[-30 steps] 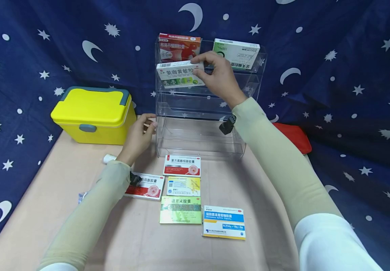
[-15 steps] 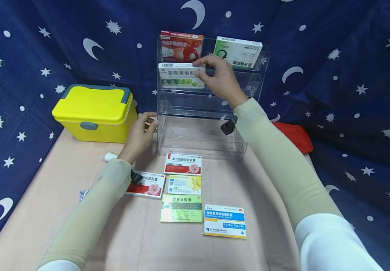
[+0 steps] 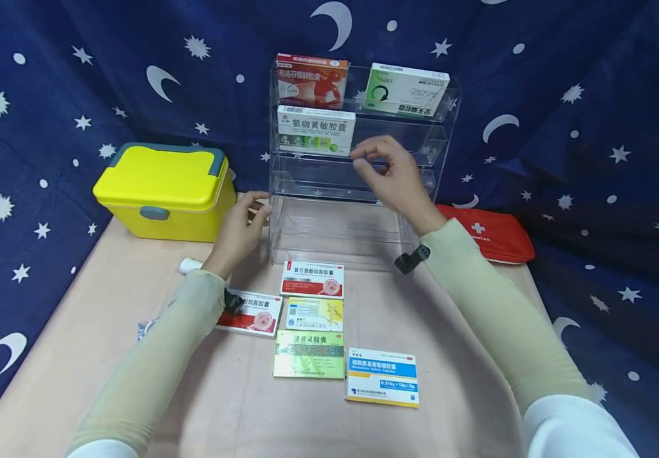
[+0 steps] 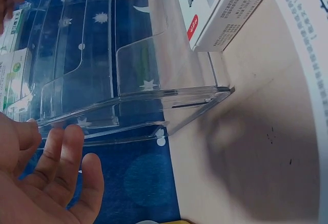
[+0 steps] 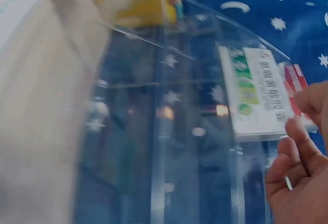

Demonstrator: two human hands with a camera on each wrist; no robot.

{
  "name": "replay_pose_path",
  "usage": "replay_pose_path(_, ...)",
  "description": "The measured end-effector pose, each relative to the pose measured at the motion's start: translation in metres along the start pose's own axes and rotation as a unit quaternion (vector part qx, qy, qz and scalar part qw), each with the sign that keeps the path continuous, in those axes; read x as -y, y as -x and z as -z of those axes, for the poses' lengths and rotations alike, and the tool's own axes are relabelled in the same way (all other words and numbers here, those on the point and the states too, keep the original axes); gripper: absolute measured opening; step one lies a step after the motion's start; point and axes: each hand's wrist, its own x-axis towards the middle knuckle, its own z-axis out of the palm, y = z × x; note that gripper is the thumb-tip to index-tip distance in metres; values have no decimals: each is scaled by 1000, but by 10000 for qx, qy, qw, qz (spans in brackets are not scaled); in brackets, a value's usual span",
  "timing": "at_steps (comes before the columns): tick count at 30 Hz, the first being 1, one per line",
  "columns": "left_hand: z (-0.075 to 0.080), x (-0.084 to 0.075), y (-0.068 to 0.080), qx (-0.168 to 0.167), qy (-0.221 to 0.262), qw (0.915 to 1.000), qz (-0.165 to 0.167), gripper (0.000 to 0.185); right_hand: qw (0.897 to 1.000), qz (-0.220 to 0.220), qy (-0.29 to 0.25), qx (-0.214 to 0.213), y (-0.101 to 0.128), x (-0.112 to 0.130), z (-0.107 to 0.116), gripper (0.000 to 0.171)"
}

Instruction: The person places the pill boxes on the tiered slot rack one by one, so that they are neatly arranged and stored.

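A clear acrylic tiered rack (image 3: 329,189) stands at the back of the table. My left hand (image 3: 240,232) grips its left side edge between thumb and fingers; the left wrist view shows the fingertips at the clear panel's rim (image 4: 102,102). On the second tier, at the left, leans a white and green medicine box (image 3: 315,132). Just right of that box, my right hand (image 3: 395,175) hovers in front of the rack, fingers loosely bent and holding nothing. The top tier bears a red medicine box (image 3: 312,83) at left and a green and white one (image 3: 406,90) at right.
In front of the rack lie several medicine boxes, among them a red and white box (image 3: 312,278), a green box (image 3: 309,354) and a blue and white box (image 3: 382,376). A yellow case (image 3: 163,191) stands left, a red first-aid pouch (image 3: 490,235) right.
My right hand has let go of the white and green box and moved down and right, away from it. That box now rests on the second tier. My left hand stays at the rack.
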Motion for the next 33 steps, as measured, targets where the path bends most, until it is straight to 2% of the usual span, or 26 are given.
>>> replay_pose_path(4, 0, 0, 0, 35, 23, 10000, 7, 33, 9971, -111, -192, 733, 53, -17, 4, 13)
replay_pose_path(9, 0, 0, 1, 49, 62, 10000, 34, 34, 9860, -598, -182, 1548, 129, -41, 13, 15)
replay_pose_path(13, 0, 1, 1, 41, 59, 10000, 34, 36, 9756, -1215, -128, 1825, 183, -54, 22, 19)
replay_pose_path(16, 0, 2, 1, 64, 57, 10000, 21, 36, 9659, -1678, -25, 1974, 214, -58, 27, 21)
replay_pose_path(20, 0, 3, 1, 41, 84, 10000, 23, 35, 9475, -2114, 88, 2397, 242, -61, 31, 36)
replay_pose_path(24, 1, 2, 1, -10, 63, 10000, 39, 34, 9338, -2096, 70, 2898, 261, -60, 30, 50)
replay_pose_path(28, 0, 1, 1, -2, 56, 10000, 50, 34, 9303, -1887, 10, 3146, 275, -57, 26, 55)
replay_pose_path(33, -2, 1, 1, 18, 47, 10000, 67, 35, 9275, -2018, 83, 3147, 285, -54, 20, 56)
